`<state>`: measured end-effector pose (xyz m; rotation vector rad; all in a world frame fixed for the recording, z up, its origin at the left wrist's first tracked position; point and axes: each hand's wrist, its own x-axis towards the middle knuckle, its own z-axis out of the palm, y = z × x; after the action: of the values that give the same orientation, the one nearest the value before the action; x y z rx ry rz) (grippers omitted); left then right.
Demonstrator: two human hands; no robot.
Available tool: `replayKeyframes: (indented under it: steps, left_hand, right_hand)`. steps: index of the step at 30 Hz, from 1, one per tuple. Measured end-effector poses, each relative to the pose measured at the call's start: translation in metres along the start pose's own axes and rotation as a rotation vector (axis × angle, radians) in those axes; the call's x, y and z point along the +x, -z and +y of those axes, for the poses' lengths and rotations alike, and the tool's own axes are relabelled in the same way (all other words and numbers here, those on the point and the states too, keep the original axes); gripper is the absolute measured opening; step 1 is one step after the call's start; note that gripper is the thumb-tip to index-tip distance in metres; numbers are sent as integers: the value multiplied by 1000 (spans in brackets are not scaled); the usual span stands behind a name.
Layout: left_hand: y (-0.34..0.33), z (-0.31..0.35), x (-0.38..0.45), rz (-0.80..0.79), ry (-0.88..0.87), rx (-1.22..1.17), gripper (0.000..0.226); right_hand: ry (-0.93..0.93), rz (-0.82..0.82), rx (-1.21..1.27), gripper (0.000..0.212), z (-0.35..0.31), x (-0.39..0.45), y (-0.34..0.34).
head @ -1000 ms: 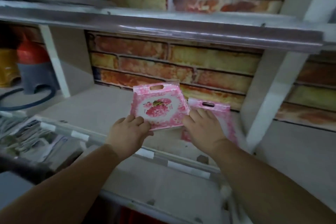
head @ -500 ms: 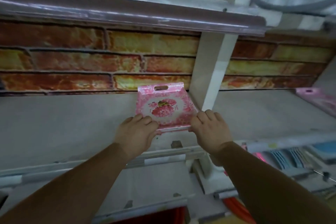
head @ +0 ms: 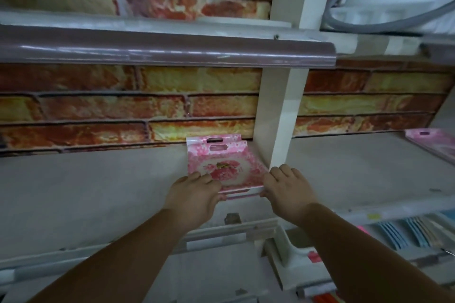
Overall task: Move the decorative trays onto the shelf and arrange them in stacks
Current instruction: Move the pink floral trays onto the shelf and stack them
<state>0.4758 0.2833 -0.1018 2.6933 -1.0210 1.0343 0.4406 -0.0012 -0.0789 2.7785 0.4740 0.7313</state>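
A small stack of pink floral trays (head: 222, 167) lies on the grey shelf (head: 98, 192), close against the white upright post (head: 280, 118). Two handle slots show at its far end, one tray offset behind the other. My left hand (head: 194, 194) grips the stack's near left corner, fingers curled over the edge. My right hand (head: 286, 188) grips the near right corner the same way. Another pink tray (head: 433, 142) lies flat on the shelf bay at the far right.
A brick-pattern wall (head: 123, 106) backs the shelf. An upper shelf edge (head: 160, 49) hangs overhead, with a grey-rimmed basin (head: 394, 0) at the top right. Packs of blue and pale goods (head: 406, 231) sit on a lower level to the right.
The trays have moved further back on the shelf toward the brick wall and the post, both hands still at the near corners. A second tray edge now shows behind the top one.
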Motion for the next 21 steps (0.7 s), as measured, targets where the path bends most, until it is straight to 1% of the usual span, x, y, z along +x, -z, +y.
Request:
replayKeyframes:
  steps: [3,5,6,8,11,14,16,18,21]
  left_hand:
    - [2,2,12,-132,80,2,35]
    - [1,4,18,-241,148,-27,41]
    - [-2,5,19,-266,152,-30,43]
    - [-7,8,20,-272,151,-27,47]
    - [-20,12,19,-208,180,-35,58]
    - [-34,15,22,-204,245,-35,56]
    - [-38,13,25,-236,333,-27,59]
    - [-44,8,25,-307,390,22,68]
    - [-56,3,13,-335,433,33,66]
  right_hand:
    - [-19,-66,26,37,5,8,-13]
    - [-19,-39,66,27,8,10,-22]
    - [-11,-17,88,25,10,9,-26]
    - [-7,-1,120,33,14,9,-34]
    - [-18,-27,141,45,19,11,-46]
    - [-13,-59,177,54,22,15,-58]
    - [36,-41,193,53,24,18,-63]
    - [126,44,173,45,23,20,-73]
    - [225,72,210,39,16,17,-96]
